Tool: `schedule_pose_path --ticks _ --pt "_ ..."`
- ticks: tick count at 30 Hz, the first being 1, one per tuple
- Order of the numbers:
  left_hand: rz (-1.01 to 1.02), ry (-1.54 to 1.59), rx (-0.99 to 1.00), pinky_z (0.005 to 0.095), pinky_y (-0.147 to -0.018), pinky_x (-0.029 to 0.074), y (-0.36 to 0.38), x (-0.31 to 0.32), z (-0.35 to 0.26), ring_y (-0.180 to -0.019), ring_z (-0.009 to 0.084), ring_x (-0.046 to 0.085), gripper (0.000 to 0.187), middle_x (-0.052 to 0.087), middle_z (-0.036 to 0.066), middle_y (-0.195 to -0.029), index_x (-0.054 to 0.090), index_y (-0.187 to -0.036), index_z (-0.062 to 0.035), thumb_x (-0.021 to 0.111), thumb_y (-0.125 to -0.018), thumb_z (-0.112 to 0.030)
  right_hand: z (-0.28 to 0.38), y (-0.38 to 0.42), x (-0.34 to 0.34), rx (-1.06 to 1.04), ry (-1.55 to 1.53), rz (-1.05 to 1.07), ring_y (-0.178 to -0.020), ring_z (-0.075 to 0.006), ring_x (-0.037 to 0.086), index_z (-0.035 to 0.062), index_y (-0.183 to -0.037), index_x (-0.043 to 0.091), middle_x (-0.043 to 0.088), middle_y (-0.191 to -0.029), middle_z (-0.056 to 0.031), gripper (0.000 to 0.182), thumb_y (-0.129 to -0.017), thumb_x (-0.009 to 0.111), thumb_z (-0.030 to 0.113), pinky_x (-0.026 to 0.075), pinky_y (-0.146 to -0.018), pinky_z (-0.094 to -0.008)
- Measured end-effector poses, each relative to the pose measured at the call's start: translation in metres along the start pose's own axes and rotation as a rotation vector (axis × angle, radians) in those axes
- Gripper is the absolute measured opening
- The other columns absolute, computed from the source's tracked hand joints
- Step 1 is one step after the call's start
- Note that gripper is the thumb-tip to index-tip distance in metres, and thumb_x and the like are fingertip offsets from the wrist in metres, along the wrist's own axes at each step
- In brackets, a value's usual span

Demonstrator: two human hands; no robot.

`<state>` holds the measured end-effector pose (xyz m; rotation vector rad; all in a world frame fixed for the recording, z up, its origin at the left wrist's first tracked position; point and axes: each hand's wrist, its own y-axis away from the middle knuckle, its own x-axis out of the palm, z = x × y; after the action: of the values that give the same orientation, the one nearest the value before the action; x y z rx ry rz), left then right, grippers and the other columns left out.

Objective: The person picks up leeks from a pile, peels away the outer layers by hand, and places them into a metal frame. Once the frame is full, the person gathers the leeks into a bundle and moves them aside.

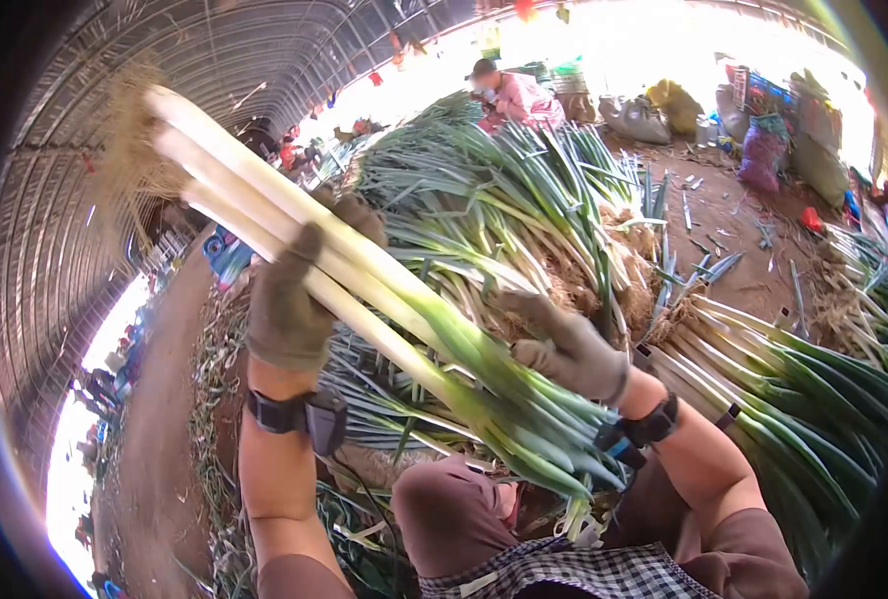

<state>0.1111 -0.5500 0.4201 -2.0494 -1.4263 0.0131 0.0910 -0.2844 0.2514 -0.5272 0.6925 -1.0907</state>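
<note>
Across my front, leeks (444, 329) are slanting from roots (134, 155) high left to leaves (564, 429) low right, my left hand (289, 314) gripping the white stalks (234, 190) while my right hand (576, 354), nearer the leaves, is holding itself open

Bright backlight, blown-out openings, (heavy) fisheye distortion

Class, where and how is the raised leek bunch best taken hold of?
Probably round the white shafts, midway between roots and leaves, coming from the wearer's side. There they lie straight, slim and nearly side by side, so one hand can wrap them, as the left hand does. The roots straggle; the leaves spread.
</note>
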Motion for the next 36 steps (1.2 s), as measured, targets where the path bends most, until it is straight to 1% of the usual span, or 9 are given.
schedule_pose_path --ticks 2,5,8,11,12,16,23,31,36 --pt "-0.010 -0.130 -0.050 0.0457 -0.105 0.044 0.006 0.026 0.024 -0.115 0.0300 0.056 0.046 0.056 0.016 -0.115 0.045 -0.127 0.0007 0.065 -0.092 -0.021 -0.005 0.001 0.019 -0.102 -0.129 -0.016 -0.114 -0.0295 0.061 -0.0010 -0.135 0.046 0.062 -0.119 -0.0242 0.066 -0.092 0.065 0.045 0.048 -0.093 -0.0379" --pt "-0.070 -0.168 -0.206 0.0472 -0.109 0.041 0.008 0.043 0.054 -0.124 0.0353 0.053 0.057 0.053 0.022 -0.133 0.037 -0.139 0.0039 0.061 -0.094 -0.023 0.025 0.016 0.019 0.226 0.030 0.131 -0.081 -0.0320 0.068 0.0002 -0.117 0.052 0.065 -0.086 -0.0217 0.044 -0.091 0.066 0.033 0.051 -0.072 -0.0418" --pt "-0.008 -0.169 -0.257 0.0488 -0.111 0.040 0.000 0.034 0.067 -0.127 0.0368 0.051 0.063 0.051 0.023 -0.137 0.033 -0.144 0.0036 0.061 -0.095 -0.026 0.004 0.024 0.009 0.264 -0.016 0.031 -0.072 -0.0324 0.066 0.0016 -0.109 0.052 0.064 -0.078 -0.0198 0.034 -0.091 0.063 0.028 0.050 -0.067 -0.0430" --pt "-0.004 -0.207 -0.226 0.0527 -0.112 0.037 0.004 0.032 0.066 -0.130 0.0391 0.048 0.067 0.047 0.025 -0.141 0.032 -0.146 0.0030 0.062 -0.094 -0.028 -0.009 0.020 -0.020 0.282 -0.463 -0.111 -0.074 -0.0092 0.050 0.0022 -0.114 0.053 0.055 -0.084 0.0008 0.024 -0.094 0.058 0.014 0.046 -0.065 -0.0274" --pt "-0.005 -0.217 -0.215 0.0537 -0.112 0.037 0.004 0.028 0.063 -0.131 0.0397 0.047 0.067 0.046 0.026 -0.142 0.032 -0.146 0.0025 0.062 -0.094 -0.029 -0.011 0.018 -0.037 0.346 -0.212 -0.124 -0.076 -0.0069 0.050 0.0021 -0.115 0.053 0.055 -0.085 0.0029 0.024 -0.094 0.058 0.013 0.045 -0.066 -0.0254" --pt "0.015 -0.254 -0.143 0.0539 -0.112 0.037 0.005 0.014 0.056 -0.131 0.0408 0.046 0.072 0.045 0.028 -0.142 0.035 -0.146 0.0005 0.064 -0.091 -0.036 -0.012 0.015 -0.051 0.300 -0.328 -0.240 -0.076 -0.0051 0.048 -0.0006 -0.116 0.056 0.056 -0.087 0.0032 0.028 -0.098 0.060 0.020 0.043 -0.068 -0.0220" --pt "-0.013 -0.200 -0.121 0.0521 -0.108 0.042 0.024 0.018 0.053 -0.129 0.0380 0.050 0.075 0.047 0.025 -0.142 0.038 -0.146 -0.0056 0.069 -0.086 -0.039 -0.011 0.023 -0.021 0.305 -0.381 0.057 -0.074 -0.0060 0.048 -0.0027 -0.117 0.056 0.054 -0.083 0.0022 0.033 -0.101 0.056 0.026 0.042 -0.064 -0.0252" --pt "-0.071 -0.101 -0.201 0.0549 -0.112 0.037 0.038 0.017 0.067 -0.131 0.0399 0.047 0.067 0.050 0.024 -0.138 0.040 -0.141 -0.0016 0.068 -0.088 -0.031 0.003 0.024 0.001 0.419 -0.574 0.178 -0.091 -0.0116 0.059 -0.0029 -0.125 0.053 0.064 -0.096 -0.0045 0.041 -0.102 0.054 0.031 0.049 -0.084 -0.0284" --pt "-0.068 -0.159 -0.234 0.0475 -0.112 0.038 0.041 0.031 0.070 -0.132 0.0361 0.047 0.070 0.051 0.021 -0.138 0.032 -0.146 0.0020 0.063 -0.090 -0.026 -0.024 0.036 0.018 0.294 -0.268 0.413 -0.092 -0.0209 0.062 -0.0029 -0.119 0.058 0.067 -0.099 -0.0156 0.049 -0.102 0.047 0.041 0.048 -0.085 -0.0360"
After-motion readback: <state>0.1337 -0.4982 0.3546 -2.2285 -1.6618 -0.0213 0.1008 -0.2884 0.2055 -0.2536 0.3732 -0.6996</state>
